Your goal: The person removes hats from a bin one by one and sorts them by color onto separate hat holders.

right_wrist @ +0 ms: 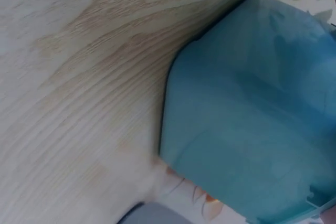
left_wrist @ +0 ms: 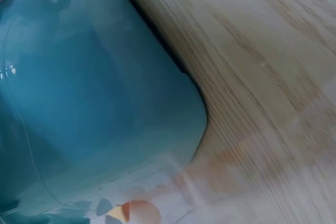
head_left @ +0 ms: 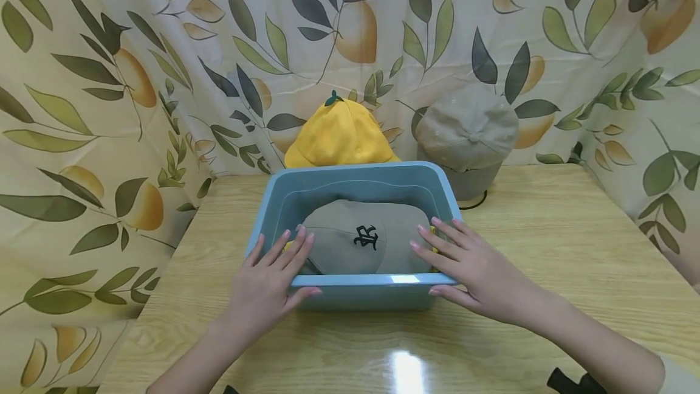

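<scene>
A blue plastic bin (head_left: 377,297) stands on the wooden table, its outer walls filling much of both wrist views. Inside lies a grey baseball cap (head_left: 339,242) with a black embroidered letter on its front. Bits of yellow show beside the cap, mostly covered. My left hand (head_left: 270,278) rests over the bin's near left corner, fingers spread and fairly straight across the rim, thumb along the front wall. Over the near right corner lies my right hand (head_left: 476,269), fingertips reaching above the cap's edge and thumb at the front rim.
Behind the bin sits a yellow hat (head_left: 341,135) with a green leaf tip. To its right, a light grey-beige cap (head_left: 470,132) is propped up, a dark cord loop at its base. A leaf-and-fruit patterned curtain (head_left: 208,65) closes off the back and sides of the table (head_left: 547,230).
</scene>
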Action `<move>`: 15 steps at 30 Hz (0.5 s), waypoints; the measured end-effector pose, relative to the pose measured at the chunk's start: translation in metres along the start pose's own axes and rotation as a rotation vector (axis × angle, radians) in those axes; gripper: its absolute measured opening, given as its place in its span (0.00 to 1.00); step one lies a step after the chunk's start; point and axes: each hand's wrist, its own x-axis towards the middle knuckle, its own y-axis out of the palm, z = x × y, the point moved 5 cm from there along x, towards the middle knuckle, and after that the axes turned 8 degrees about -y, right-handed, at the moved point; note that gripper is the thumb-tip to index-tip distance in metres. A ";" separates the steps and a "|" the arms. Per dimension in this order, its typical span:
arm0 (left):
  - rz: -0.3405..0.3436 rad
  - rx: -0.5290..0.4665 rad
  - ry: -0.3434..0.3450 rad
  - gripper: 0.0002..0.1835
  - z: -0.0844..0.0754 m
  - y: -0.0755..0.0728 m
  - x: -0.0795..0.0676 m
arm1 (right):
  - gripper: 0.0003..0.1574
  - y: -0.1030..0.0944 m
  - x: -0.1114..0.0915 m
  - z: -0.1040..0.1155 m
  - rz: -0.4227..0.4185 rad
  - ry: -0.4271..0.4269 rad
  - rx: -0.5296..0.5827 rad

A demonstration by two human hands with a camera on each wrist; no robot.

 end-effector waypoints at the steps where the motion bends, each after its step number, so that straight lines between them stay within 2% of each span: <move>1: 0.002 -0.002 0.004 0.42 -0.002 0.001 0.002 | 0.37 -0.001 -0.002 -0.001 -0.006 0.004 -0.001; 6: 0.017 0.002 0.015 0.42 -0.013 0.006 0.010 | 0.38 -0.009 -0.012 -0.005 -0.027 0.031 -0.008; 15: 0.014 0.022 0.018 0.43 -0.033 0.013 0.018 | 0.39 -0.018 -0.030 -0.011 -0.016 0.056 -0.022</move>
